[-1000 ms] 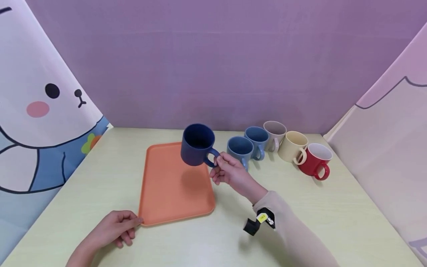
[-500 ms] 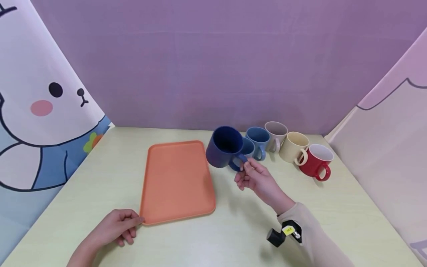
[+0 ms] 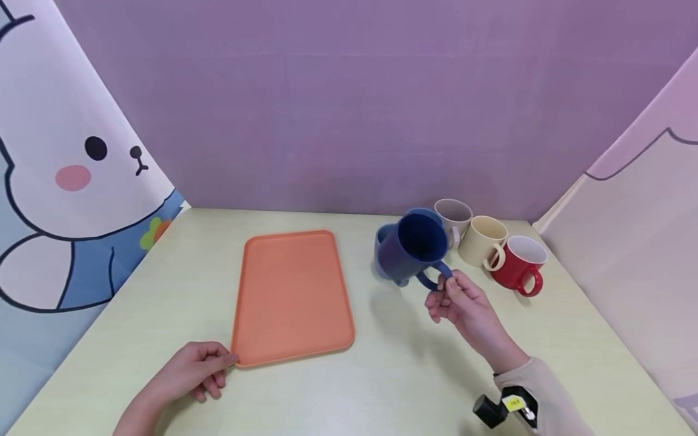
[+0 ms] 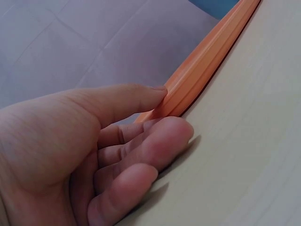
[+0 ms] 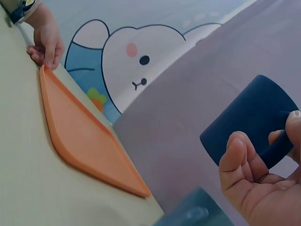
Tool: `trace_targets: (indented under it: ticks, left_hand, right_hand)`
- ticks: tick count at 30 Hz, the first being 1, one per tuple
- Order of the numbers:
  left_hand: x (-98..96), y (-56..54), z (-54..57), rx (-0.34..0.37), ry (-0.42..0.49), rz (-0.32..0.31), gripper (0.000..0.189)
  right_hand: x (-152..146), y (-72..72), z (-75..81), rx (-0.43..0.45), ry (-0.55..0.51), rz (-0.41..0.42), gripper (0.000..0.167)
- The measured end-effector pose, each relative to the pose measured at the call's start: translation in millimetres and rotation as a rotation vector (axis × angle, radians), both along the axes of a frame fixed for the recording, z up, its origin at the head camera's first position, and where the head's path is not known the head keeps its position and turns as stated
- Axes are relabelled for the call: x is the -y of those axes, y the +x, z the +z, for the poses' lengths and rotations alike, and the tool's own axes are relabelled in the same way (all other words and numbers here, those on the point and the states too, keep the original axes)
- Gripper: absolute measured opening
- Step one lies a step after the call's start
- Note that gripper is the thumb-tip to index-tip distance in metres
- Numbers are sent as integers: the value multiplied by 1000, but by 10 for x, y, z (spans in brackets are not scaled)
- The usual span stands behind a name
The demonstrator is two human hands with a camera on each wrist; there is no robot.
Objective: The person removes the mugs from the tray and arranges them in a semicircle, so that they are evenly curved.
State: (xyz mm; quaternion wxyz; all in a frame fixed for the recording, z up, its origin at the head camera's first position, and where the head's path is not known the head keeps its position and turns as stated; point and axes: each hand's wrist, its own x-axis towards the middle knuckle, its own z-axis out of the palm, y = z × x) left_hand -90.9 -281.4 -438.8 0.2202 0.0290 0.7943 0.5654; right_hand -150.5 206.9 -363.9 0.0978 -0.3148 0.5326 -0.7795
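My right hand [image 3: 471,312] pinches a dark blue mug [image 3: 411,245] by its handle, tilted in the air in front of two lighter blue mugs. It hides most of both of them in the head view; the left edge of the nearer blue mug [image 3: 380,257] still shows. In the right wrist view, thumb and fingers close round the handle of the dark blue mug [image 5: 254,120]. At the near left corner of an orange tray [image 3: 294,297], my left hand [image 3: 188,375] pinches the rim, thumb on top, as the left wrist view shows at the tray edge [image 4: 202,61].
To the right of the blue mugs stand a greyish mug [image 3: 454,212], a cream mug [image 3: 481,239] and a red mug [image 3: 518,263] with a white inside, handles toward me. A purple backdrop [image 3: 327,121] rises behind the pale table [image 3: 382,387], with printed cloth at both sides.
My right hand has carried the dark blue mug rightward from over the tray to in front of the lighter blue mugs, tilting it more. The left hand stays at the tray corner.
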Motion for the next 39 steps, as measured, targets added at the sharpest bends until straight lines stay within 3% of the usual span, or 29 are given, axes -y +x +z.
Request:
trace_targets:
  ticks: [13, 28, 39]
  left_hand:
    - [-23, 2, 25, -14, -3, -3, 30]
    - [-19, 7, 32, -23, -2, -3, 28]
    - [-33, 6, 64, -12, -5, -7, 30]
  right_hand:
    - [-480, 112, -110, -19, -131, -161, 30]
    - [-970, 273, -276, -7, -384, -275, 33]
    - [-1220, 359, -302, 46, -511, -463, 24]
